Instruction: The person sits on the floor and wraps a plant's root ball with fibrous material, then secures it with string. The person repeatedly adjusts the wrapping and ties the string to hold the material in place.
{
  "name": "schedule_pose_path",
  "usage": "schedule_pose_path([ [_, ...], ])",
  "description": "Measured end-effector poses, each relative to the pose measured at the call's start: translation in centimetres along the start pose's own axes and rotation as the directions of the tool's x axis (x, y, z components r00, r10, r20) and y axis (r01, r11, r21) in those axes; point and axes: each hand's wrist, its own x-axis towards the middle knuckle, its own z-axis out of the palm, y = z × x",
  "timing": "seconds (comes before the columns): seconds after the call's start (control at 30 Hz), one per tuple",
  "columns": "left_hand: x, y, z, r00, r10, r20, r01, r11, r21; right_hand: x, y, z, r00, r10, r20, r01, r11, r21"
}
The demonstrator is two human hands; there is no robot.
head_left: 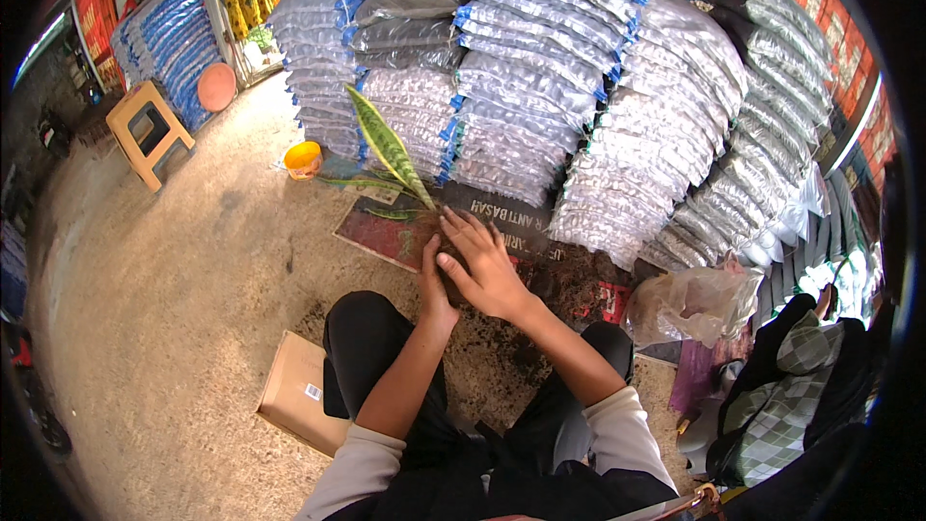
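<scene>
A snake plant (384,143) with green, yellow-edged leaves leans up and to the left in front of me. Both hands are cupped around its dark, soil-covered base, which they mostly hide. My left hand (436,282) presses along the near left side, thumb up. Across the top and right side lies my right hand (485,275), its fingers bent slightly over the base. Whether a pot or bare root ball is under the palms cannot be made out. Dark loose soil (487,367) is scattered between my knees.
Tall stacks of plastic-wrapped bundles (540,48) rise ahead. A printed mat or sheet (376,236) lies below them. A yellow bowl (303,162) and tan stool (149,133) stand left, a cardboard box (297,391) by my left leg, a clear plastic bag (693,304) at right.
</scene>
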Motion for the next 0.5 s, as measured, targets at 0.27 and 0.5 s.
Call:
schedule_pose_path([
  [0.27,-2.1,2.9,3.3,0.995,-0.063,-0.071,0.059,0.997,-0.056,0.4,1.7,-0.8,0.967,0.144,-0.209,-0.057,0.926,0.374],
  [0.5,-2.1,2.1,3.7,0.992,-0.126,0.028,0.129,0.981,-0.143,0.2,3.3,-1.2,0.99,0.048,-0.133,0.009,0.917,0.399],
])
